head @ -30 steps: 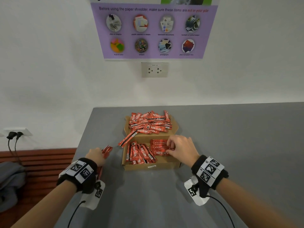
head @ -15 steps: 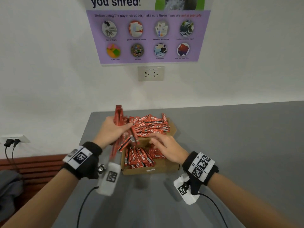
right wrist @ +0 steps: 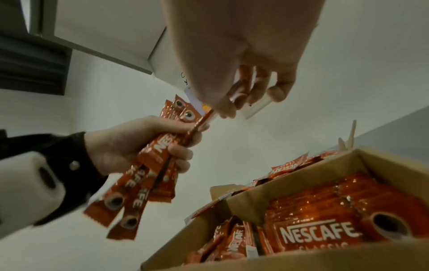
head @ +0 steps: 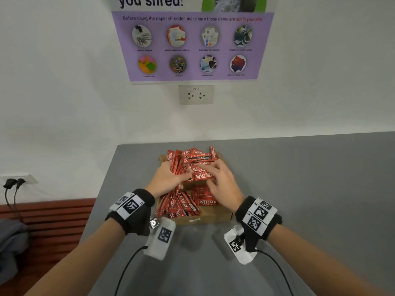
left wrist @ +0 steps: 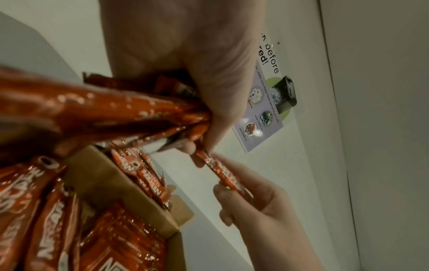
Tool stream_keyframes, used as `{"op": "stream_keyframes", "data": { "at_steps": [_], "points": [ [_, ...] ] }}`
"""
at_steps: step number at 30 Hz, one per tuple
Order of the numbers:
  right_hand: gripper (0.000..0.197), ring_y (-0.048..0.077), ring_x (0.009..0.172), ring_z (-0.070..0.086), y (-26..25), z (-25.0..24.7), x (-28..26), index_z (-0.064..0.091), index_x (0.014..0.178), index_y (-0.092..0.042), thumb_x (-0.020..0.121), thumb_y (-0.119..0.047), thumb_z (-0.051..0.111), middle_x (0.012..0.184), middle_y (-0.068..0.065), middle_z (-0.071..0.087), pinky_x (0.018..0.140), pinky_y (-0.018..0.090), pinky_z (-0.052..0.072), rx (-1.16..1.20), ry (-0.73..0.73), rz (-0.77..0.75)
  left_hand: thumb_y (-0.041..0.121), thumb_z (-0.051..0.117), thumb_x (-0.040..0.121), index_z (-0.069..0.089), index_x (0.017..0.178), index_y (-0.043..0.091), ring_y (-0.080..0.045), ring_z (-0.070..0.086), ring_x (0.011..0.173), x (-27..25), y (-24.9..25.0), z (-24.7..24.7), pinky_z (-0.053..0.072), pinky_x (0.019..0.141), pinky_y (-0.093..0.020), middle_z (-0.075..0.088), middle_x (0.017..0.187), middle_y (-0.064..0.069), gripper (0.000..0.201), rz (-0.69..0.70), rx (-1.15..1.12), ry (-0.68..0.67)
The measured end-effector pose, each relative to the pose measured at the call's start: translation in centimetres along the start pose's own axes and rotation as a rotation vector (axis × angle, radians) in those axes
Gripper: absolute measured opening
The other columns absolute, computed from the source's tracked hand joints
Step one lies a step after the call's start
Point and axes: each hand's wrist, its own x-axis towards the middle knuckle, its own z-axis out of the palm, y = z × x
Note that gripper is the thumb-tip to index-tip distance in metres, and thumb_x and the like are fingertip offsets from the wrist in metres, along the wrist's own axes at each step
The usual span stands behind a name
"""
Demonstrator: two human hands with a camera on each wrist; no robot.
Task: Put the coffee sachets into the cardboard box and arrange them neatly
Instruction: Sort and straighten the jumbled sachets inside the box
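Your left hand (head: pixel 168 180) has its grip clenched around a bundle of coffee sachets (right wrist: pixel 148 170) held above the cardboard box (head: pixel 205 218) on the grey desk (head: pixel 299 189). Your right hand (head: pixel 222 186) pinches one sachet (left wrist: pixel 223 172) out of that bundle. In the box, a flat stack (head: pixel 206 198) sits at 3 o'clock; the sachets at 9 o'clock (head: pixel 181 206) lean untidily. A loose heap (head: pixel 194 159) waits at 12 o'clock beyond the box, so I judge you under halfway.
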Motion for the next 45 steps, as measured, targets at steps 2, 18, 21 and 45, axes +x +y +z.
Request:
{"op": "stream_keyframes", "data": {
  "at_steps": [2,18,21,45],
  "points": [
    [0.055,0.010,0.099,0.051,0.3,-0.5,0.0,0.045,0.137,-0.021,0.085,-0.015,0.060,0.115,-0.001,0.048,0.085,0.022,0.046,0.050,-0.084,-0.004,0.019,0.071,0.081,0.064,0.101,0.008,-0.017,0.065,0.066,-0.1,-0.5,0.1,0.055,0.065,-0.026,0.069,0.084,-0.006,0.024,0.005,-0.018,0.037],
    [0.019,0.008,0.074,0.064,0.6,0.1,-0.3,0.067,0.098,-0.008,0.089,-0.024,0.061,0.084,0.001,0.070,0.072,0.024,0.053,0.263,0.053,0.100,0.018,0.070,0.082,0.063,0.089,0.017,-0.024,0.066,0.066,-1.2,-0.4,2.6,0.057,0.065,-0.031,0.069,0.080,-0.002,0.010,0.022,-0.103,0.109],
    [0.012,-0.004,0.069,0.056,0.3,0.1,-0.1,0.072,0.091,-0.007,0.085,-0.016,0.066,0.085,-0.004,0.066,0.068,0.009,0.045,0.235,0.190,0.014,0.019,0.070,0.083,0.063,0.096,0.015,-0.018,0.066,0.060,-1.5,-0.2,3.6,0.058,0.063,-0.027,0.070,0.082,0.000,0.016,0.028,-0.132,0.062],
    [0.008,0.024,0.094,0.060,3.4,1.1,-0.4,0.066,0.088,-0.016,0.082,-0.014,0.060,0.097,0.001,0.068,0.086,0.037,0.046,-0.490,-0.492,0.083,0.016,0.063,0.087,0.062,0.097,0.014,-0.014,0.062,0.082,-0.7,-2.3,2.6,0.051,0.072,-0.025,0.066,0.097,-0.001,0.010,0.019,0.340,0.045]
  ]
}}
